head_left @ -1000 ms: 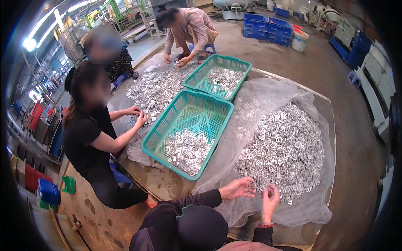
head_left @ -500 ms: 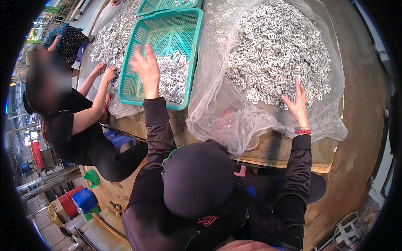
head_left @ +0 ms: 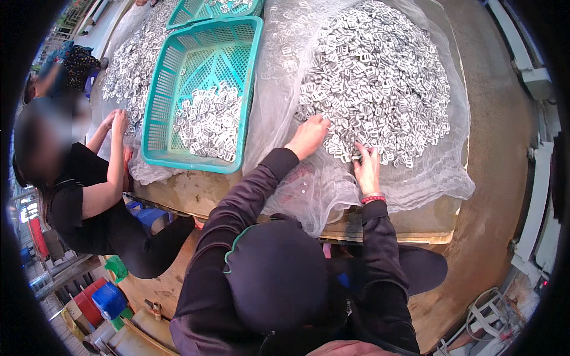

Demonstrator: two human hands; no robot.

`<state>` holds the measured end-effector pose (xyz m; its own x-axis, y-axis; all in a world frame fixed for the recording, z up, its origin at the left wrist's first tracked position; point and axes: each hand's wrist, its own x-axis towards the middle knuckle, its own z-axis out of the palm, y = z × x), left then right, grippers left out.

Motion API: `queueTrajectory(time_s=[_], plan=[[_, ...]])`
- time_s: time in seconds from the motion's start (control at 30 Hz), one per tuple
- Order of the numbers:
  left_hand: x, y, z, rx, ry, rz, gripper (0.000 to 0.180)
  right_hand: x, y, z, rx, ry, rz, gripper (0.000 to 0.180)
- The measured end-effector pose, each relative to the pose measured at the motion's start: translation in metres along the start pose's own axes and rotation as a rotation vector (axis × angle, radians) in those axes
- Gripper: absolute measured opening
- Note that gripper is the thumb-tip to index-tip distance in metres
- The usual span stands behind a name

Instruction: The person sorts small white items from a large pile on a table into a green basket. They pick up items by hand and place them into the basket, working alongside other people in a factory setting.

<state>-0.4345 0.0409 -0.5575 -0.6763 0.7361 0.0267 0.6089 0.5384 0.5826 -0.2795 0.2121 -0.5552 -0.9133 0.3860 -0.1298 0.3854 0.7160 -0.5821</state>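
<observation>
- Many small silver-grey metal buckles in one broad pile (head_left: pixel 380 83), loosely heaped on sheer netting (head_left: pixel 448 178) over a low tabletop (head_left: pixel 196 193).
- Left hand (head_left: pixel 309 135) at the near left edge of the pile, back upward, fingers bent and drawn close together, tips at the outermost pieces; any grip on a buckle hidden from view.
- Right hand (head_left: pixel 368 169) just beside, farther right along the same near edge of the pile, fingers partly bent, thumb and forefinger close to each other; too small to make out whether holding a piece or merely touching.
- Both hands bare, with dark sleeves (head_left: pixel 380 228) down to the wrists and a red bracelet (head_left: pixel 373 199) on the right.
- Left of the pile, a teal perforated basket (head_left: pixel 215 64), with a smaller heap (head_left: pixel 209 124) of buckles toward the near end.
- Farther left and beyond, a second teal basket (head_left: pixel 185 13), partly out of view, with more buckles inside.
- Left of the pile, past both baskets, a spread of loose buckles (head_left: pixel 133 65), plus a co-worker in black (head_left: pixel 89 196), hands (head_left: pixel 119 121) raised close together.
- Right of the pile, past the tabletop, brown floor (head_left: pixel 499 118).
</observation>
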Motion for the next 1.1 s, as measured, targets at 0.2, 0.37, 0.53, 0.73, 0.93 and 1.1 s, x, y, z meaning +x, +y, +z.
queueTrajectory(time_s=[0.2,0.37,0.53,0.73,0.93,1.1], plan=[[-0.007,0.017,-0.05,-0.993,-0.105,-0.46,0.013,0.0,0.011,-0.021,1.145,0.072,0.432,0.023],[-0.014,0.016,-0.04,-1.25,-0.245,-0.431,0.018,0.0,-0.003,-0.038,1.445,-0.04,0.332,0.053],[-0.019,0.028,0.024,0.082,-0.12,-0.02,0.023,0.003,-0.001,-0.029,0.573,0.16,0.096,0.064],[-0.021,0.021,0.036,0.062,-0.117,0.042,0.032,-0.008,0.01,0.0,-0.047,0.07,0.106,0.06],[-0.009,0.01,-0.012,-0.316,0.1,0.007,0.016,-0.015,0.027,-0.015,0.779,0.151,0.439,0.026],[-0.014,0.03,-0.047,-1.452,-0.218,-0.405,0.019,-0.016,0.019,-0.039,1.516,-0.02,0.41,0.04]])
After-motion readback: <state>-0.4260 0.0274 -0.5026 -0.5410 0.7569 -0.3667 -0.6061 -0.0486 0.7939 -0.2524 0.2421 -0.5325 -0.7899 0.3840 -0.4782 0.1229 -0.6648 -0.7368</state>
